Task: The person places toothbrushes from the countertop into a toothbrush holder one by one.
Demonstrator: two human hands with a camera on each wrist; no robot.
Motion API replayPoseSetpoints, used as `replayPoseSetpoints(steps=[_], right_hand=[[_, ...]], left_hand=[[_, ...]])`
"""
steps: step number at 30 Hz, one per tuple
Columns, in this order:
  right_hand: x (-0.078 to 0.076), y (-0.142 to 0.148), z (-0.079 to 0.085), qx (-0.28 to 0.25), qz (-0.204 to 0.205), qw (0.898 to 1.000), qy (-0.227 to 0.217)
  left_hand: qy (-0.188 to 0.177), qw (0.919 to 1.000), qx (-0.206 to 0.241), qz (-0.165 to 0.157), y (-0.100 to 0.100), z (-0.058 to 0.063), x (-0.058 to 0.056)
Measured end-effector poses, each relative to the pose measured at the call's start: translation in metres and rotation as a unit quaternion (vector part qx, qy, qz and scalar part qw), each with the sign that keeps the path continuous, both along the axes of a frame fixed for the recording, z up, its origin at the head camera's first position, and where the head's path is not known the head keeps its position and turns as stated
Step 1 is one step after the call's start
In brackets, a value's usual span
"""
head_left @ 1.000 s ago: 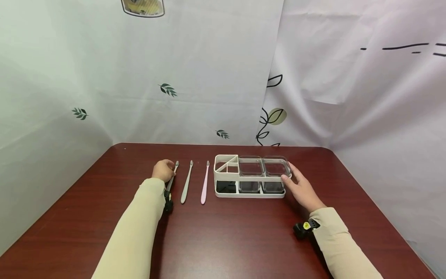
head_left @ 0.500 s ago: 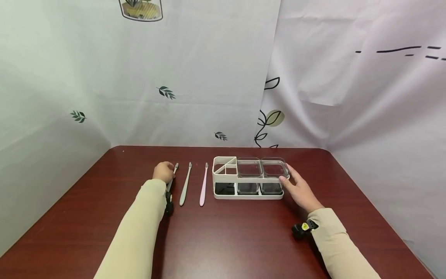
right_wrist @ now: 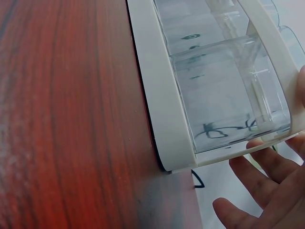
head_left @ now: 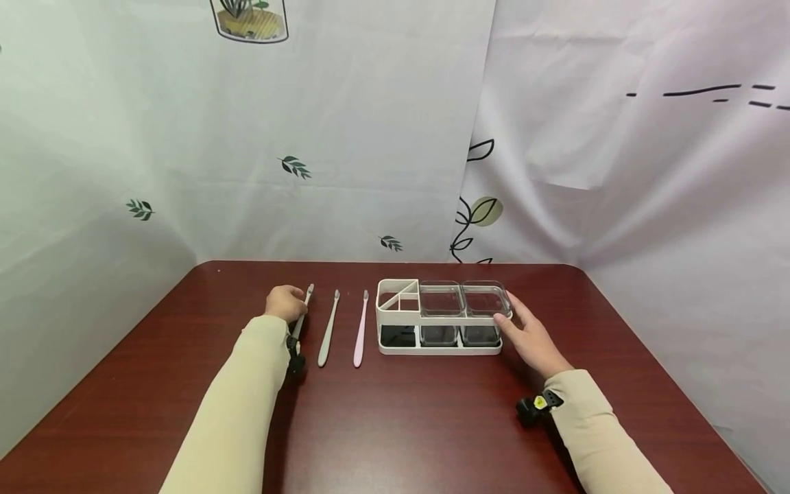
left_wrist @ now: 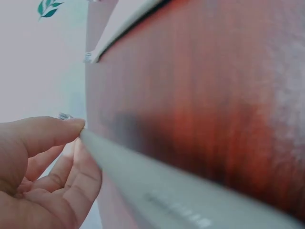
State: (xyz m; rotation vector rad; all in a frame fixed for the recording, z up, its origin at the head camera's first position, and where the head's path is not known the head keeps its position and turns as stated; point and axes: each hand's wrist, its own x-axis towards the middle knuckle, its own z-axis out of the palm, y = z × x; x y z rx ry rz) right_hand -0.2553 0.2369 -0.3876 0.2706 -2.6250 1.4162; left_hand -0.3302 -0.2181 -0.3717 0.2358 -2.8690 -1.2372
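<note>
My left hand (head_left: 285, 303) pinches a grey toothbrush (head_left: 300, 324) between thumb and fingers. Up close in the left wrist view, the grip is at the neck, and the thick handle (left_wrist: 162, 183) slants away to the lower right. On the right, a white toothbrush holder (head_left: 401, 318) stands upright with two clear cups (head_left: 441, 302) in its right slots and a divided section at its left. My right hand (head_left: 535, 346) grips the holder's right end, thumb at the upper rim. From the right wrist view, several fingers (right_wrist: 252, 183) reach round that end, some lifted off it.
A pale green toothbrush (head_left: 328, 333) and a pink toothbrush (head_left: 361, 333) lie side by side between the left hand and the holder, bristle ends to the back. The dark red table (head_left: 395, 425) ends at a white printed curtain (head_left: 345, 137).
The left hand has shifted slightly left, and the grey toothbrush has moved with it, its head a little higher. The right hand stays on the holder. The head view tilts up slightly.
</note>
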Motion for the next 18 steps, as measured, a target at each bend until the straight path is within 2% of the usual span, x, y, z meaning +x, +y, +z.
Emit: replayPoseSetpoints(steps=[3, 8, 13, 18], right_hand=[[0.001, 0.000, 0.001, 0.002, -0.001, 1.000, -0.003], [0.001, -0.001, 0.002, 0.002, 0.001, 1.000, -0.002], [0.001, 0.000, 0.002, 0.000, 0.002, 1.000, 0.002], [0.002, 0.000, 0.002, -0.005, 0.004, 1.000, 0.003]], left_hand=[[-0.006, 0.9999, 0.012, -0.005, -0.002, 0.005, 0.000], [-0.013, 0.9978, 0.064, -0.002, -0.002, 0.012, 0.002], [-0.020, 0.9925, 0.120, 0.013, 0.000, 0.019, 0.003], [-0.012, 0.9859, 0.165, 0.022, 0.003, 0.030, 0.006]])
